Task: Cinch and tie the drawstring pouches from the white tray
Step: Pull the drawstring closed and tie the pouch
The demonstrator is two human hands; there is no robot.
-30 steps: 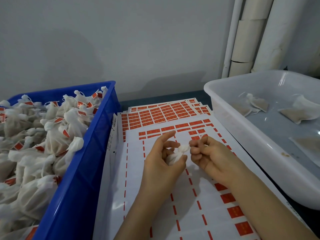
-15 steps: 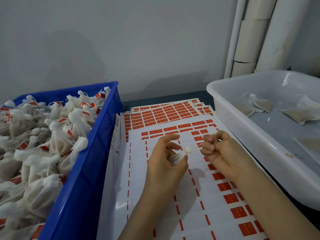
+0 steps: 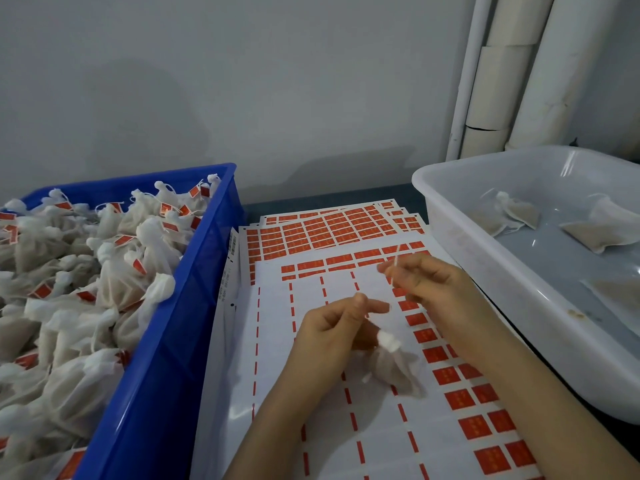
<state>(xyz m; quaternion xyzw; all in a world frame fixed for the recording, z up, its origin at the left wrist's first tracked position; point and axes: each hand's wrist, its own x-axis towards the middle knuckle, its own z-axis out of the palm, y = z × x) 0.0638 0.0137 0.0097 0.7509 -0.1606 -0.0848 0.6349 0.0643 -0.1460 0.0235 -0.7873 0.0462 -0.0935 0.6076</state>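
Observation:
A small white mesh pouch (image 3: 393,367) with a bunched neck hangs blurred below my left hand (image 3: 332,332), over the sticker sheets. My left hand pinches its thin drawstring between thumb and forefinger. My right hand (image 3: 429,284), higher and to the right, pinches the other end of the drawstring (image 3: 396,263), which sticks up from the fingers. The white tray (image 3: 460,251) at the right holds a few flat, open pouches (image 3: 519,213).
A blue crate (image 3: 180,327) at the left is heaped with tied pouches bearing red tags. Sheets of red stickers (image 3: 322,230) cover the table between crate and tray. White pipes (image 3: 498,74) run up the grey wall at the back right.
My hands have drawn apart, the right one rising to the right with the string. The pouch has dropped from my left palm and now dangles below it.

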